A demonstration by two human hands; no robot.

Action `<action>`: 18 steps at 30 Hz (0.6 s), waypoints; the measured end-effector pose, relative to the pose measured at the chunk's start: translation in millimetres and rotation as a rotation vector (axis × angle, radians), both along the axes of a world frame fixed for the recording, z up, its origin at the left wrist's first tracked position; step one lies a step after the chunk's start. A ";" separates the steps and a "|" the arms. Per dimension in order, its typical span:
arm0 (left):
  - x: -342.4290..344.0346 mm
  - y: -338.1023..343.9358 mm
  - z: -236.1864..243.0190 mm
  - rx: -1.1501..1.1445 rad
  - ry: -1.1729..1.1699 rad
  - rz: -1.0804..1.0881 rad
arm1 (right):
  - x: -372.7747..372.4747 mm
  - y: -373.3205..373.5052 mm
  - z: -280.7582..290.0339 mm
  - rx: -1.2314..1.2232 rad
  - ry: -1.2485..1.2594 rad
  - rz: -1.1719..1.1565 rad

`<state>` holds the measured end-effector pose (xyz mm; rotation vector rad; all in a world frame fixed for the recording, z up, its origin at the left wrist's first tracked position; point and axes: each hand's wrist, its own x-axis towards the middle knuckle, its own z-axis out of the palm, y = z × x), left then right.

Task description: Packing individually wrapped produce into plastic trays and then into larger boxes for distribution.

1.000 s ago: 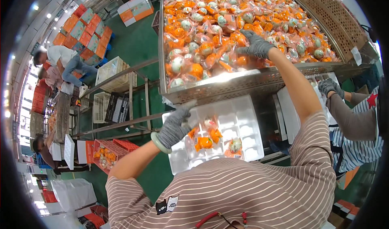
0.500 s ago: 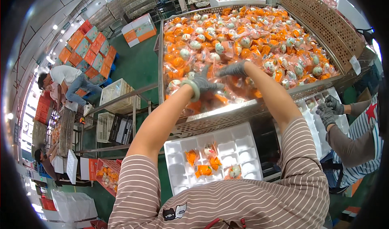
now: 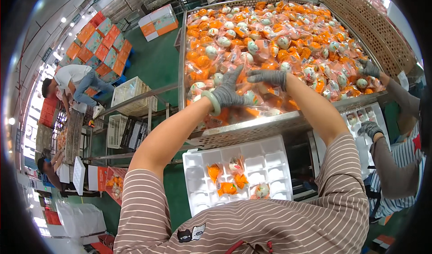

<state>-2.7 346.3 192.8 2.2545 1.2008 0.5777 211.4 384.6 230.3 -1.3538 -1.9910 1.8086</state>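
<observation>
1. Both arms stretch forward and up from the striped sleeves, over the steel rim of the bench.
2. The left hand, gloved grey with a pale bangle at the wrist, lies on the heap of wrapped orange and white packets, fingers spread; whether it grips one, I cannot tell.
3. The right hand is held flat, fingers pointing left, just above the packets, holding nothing visible.
4. A white compartment tray sits below the bench, a few packets in it.
</observation>
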 end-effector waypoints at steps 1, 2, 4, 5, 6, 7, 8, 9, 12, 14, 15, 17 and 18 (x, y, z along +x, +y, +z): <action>-0.6 -1.5 -2.0 0.056 -0.019 0.006 | -1.6 0.1 -3.5 0.033 0.037 -0.008; -1.3 -2.3 -3.5 0.112 -0.037 0.012 | -3.5 0.9 -6.1 0.066 0.074 -0.016; -4.2 6.0 0.1 0.169 -0.191 -0.030 | -0.3 2.6 0.9 0.040 0.229 0.004; -8.1 9.2 3.1 0.162 -0.289 -0.054 | -5.5 -0.3 1.6 0.071 0.265 -0.059; -11.7 10.5 14.9 0.147 -0.251 -0.060 | -9.2 -5.5 10.6 0.059 0.338 -0.042; -14.6 10.8 31.1 0.130 -0.216 -0.067 | -12.1 -9.3 16.5 0.045 0.409 -0.029; -14.9 13.5 45.9 0.275 -0.127 -0.076 | -10.3 -4.6 14.7 0.031 0.381 -0.107; -15.9 14.7 58.7 0.415 -0.035 -0.084 | -14.0 -6.9 15.3 0.046 0.479 -0.099; -8.9 6.1 99.0 0.376 -0.134 -0.045 | -26.0 -28.3 18.8 0.094 0.609 -0.231; 3.8 -6.4 116.0 0.525 -0.065 0.048 | -18.1 -44.5 45.4 -0.125 0.693 -0.042; 23.0 -13.3 120.0 0.441 -0.241 0.121 | -1.5 -11.4 28.0 -0.345 0.906 0.136; 23.9 -10.4 102.6 0.499 -0.353 0.110 | -16.3 8.2 17.6 -0.273 0.739 -0.143; 19.2 -15.2 87.2 0.454 -0.321 0.194 | -25.4 -3.0 10.3 -0.107 0.652 -0.247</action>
